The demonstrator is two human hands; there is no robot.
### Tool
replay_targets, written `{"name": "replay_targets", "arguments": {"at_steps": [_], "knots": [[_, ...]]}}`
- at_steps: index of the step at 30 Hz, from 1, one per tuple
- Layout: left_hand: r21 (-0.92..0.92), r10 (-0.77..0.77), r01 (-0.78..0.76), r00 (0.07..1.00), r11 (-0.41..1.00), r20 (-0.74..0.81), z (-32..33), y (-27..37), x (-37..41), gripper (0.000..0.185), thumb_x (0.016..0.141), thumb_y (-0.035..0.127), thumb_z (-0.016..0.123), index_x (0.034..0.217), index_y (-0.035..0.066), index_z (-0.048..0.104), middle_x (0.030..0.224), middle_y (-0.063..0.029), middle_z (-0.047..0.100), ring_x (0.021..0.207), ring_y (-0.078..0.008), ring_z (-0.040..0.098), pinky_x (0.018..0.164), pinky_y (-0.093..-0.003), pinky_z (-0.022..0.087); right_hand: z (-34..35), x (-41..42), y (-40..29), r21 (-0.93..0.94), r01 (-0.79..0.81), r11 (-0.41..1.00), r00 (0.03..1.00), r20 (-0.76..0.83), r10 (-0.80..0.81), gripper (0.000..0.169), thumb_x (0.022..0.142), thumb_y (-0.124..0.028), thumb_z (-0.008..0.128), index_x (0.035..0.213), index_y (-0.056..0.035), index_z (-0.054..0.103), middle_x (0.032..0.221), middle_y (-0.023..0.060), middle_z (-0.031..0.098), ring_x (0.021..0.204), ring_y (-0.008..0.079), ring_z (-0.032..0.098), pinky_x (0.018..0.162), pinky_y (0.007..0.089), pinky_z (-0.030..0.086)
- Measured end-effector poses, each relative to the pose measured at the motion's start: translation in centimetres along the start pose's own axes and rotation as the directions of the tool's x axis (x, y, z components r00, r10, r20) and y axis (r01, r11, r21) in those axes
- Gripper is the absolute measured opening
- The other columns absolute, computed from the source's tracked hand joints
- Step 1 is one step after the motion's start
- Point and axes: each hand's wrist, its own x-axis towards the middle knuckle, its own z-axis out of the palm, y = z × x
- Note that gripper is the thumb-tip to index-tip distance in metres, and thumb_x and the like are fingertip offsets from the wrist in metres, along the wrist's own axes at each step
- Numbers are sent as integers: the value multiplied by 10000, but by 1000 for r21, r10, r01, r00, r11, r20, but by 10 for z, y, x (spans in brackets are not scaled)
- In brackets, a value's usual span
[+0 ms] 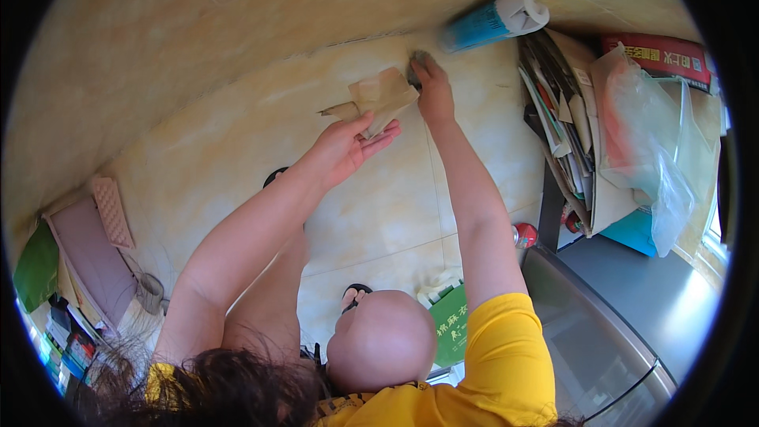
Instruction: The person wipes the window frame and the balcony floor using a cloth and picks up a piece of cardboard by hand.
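Observation:
My left hand (356, 148) holds a crumpled piece of tan paper or thin cardboard (385, 95), pinched under the thumb with the other fingers stretched below it. To its right, my right hand (434, 86) grips a small grey clump (418, 68), its material unclear, down on the marbled tile floor (367, 207) close to the wall. A blue bottle with a white cap (486, 24) lies tilted in view beyond my right hand.
At the right stand a carton of flattened cardboard and papers (563, 112), a clear plastic bag (652, 130), a red box (658, 59) and a grey metallic appliance (593, 320). A red-topped can (525, 235) and a green bag (452, 326) are near my right arm. A pink plastic piece (112, 212) is at left.

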Motion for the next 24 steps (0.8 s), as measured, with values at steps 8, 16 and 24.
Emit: {"name": "replay_targets", "arguments": {"at_steps": [8, 16, 24], "knots": [[-12, -32, 32, 999, 999, 32, 10, -4, 2, 397, 953, 133, 453, 1239, -103, 312, 1220, -264, 469, 1153, -326, 504, 968, -359, 480, -59, 14, 7, 336, -291, 896, 829, -378, 411, 640, 654, -285, 799, 1126, 21, 494, 1165, 229, 514, 1097, 361, 476, 864, 418, 417], [50, -20, 19, 1000, 999, 18, 8, -13, 2, 396, 953, 129, 448, 1236, -112, 311, 1246, -271, 456, 1167, -335, 495, 973, -377, 475, -84, 79, 14, 415, -215, 884, 725, -539, 429, 787, 529, -354, 849, 1096, 14, 447, 1027, 217, 545, 993, 387, 491, 858, 466, 396], [66, -116, 113, 992, 991, 48, 19, -22, 4, 417, 968, 132, 409, 1279, -112, 277, 1260, -261, 460, 1183, -330, 485, 996, -370, 455, -106, 21, -6, 287, -258, 923, 666, -639, 385, 728, 551, -394, 828, 1061, 0, 488, 1018, 181, 562, 932, 366, 517, 807, 411, 429]]}}
